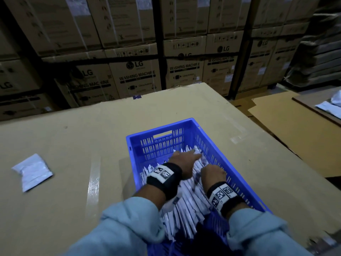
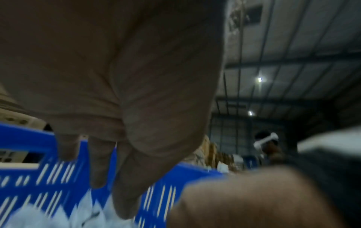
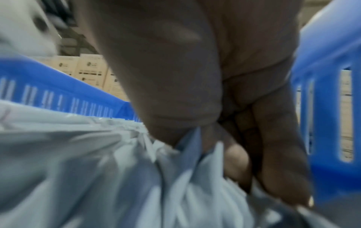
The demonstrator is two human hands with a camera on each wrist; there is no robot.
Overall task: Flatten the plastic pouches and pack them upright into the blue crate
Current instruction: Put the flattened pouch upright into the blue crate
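- The stacked brown cardboard cartons [image 1: 136, 74] behind the table carry a round "LG" logo and "WASHING MACHINE" in dark print; the smaller label text is too blurred to read.
- One slotted blue plastic crate [image 1: 147, 141] stands on the tan cardboard-covered table [image 1: 73, 137], holding a row of many white flat plastic pouches [image 1: 186, 200] on edge, too tightly packed to count.
- One loose white pouch [image 1: 32, 171] lies flat on the table, well left of the crate.
- The left hand [image 1: 181, 161], fingers straight and together, presses on the pouch tops at the far end of the row.
- The right hand [image 1: 212, 172] pinches pouch edges between its curled fingers [image 3: 281, 169] and thumb, near the crate's right wall.
- Both wrists wear black bands with square black-and-white marker tags [image 1: 163, 172].
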